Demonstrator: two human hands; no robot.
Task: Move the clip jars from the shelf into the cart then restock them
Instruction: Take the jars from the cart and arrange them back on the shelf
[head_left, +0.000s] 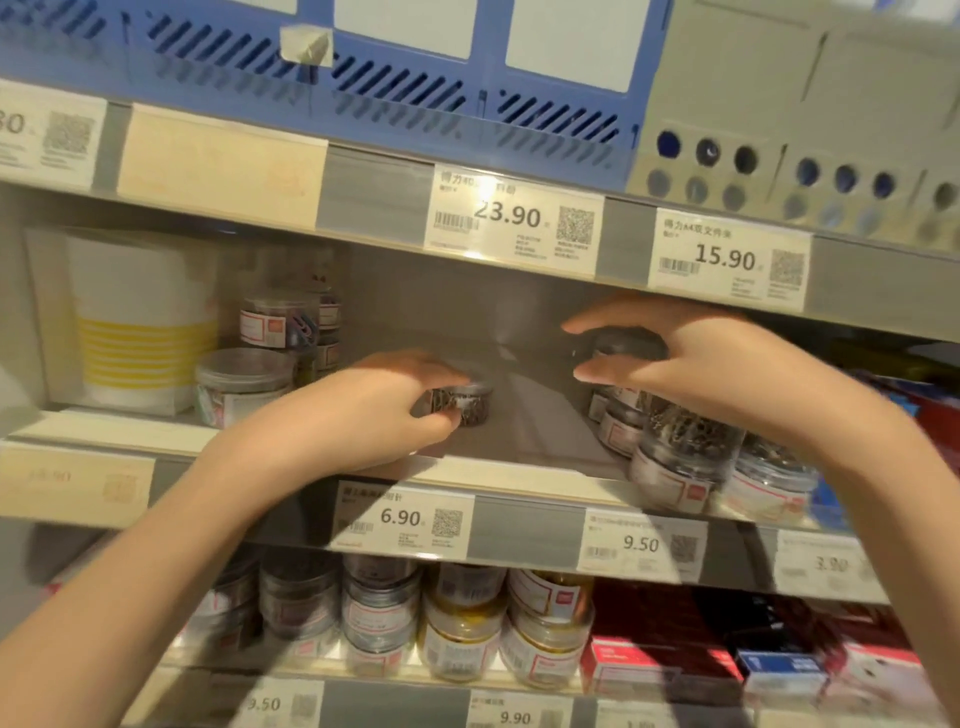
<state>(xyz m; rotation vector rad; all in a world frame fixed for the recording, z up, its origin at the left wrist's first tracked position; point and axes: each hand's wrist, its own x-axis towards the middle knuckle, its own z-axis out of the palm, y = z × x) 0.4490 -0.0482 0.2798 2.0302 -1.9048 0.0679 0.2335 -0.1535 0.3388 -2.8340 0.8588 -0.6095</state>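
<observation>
— What am I seeing at the hands?

— I'm watching the left hand (384, 400) curling its fingers and thumb around a small clip jar (462, 402), which is sitting low on the middle shelf (519, 467), near the open gap at its centre. The right hand (670, 358) is reaching in higher, fingers bent down over the dark lid of a second clip jar (623, 345), gripping it from above; that jar is sitting atop a stack of clip jars (680, 452) on the right of the same shelf.

— And the shelf itself?

— It's grey, and price tags are running along its front edge; I'm reading a 6.90 tag (402, 517) just below the left wrist and a 9.50 tag (641, 543) further right. On the rail above, a 23.90 tag (511, 215) and a 15.90 tag (727, 257) are showing.

— Other containers?

— At the left of the middle shelf, a clear tub (241, 384) is standing in front of a taller jar of coloured clips (280, 319), beside a white and yellow box (140, 322). The lower shelf is holding rows of stacked jars (462, 623), silver and gold contents showing through. Blue file baskets (363, 78) are sitting up top.
</observation>
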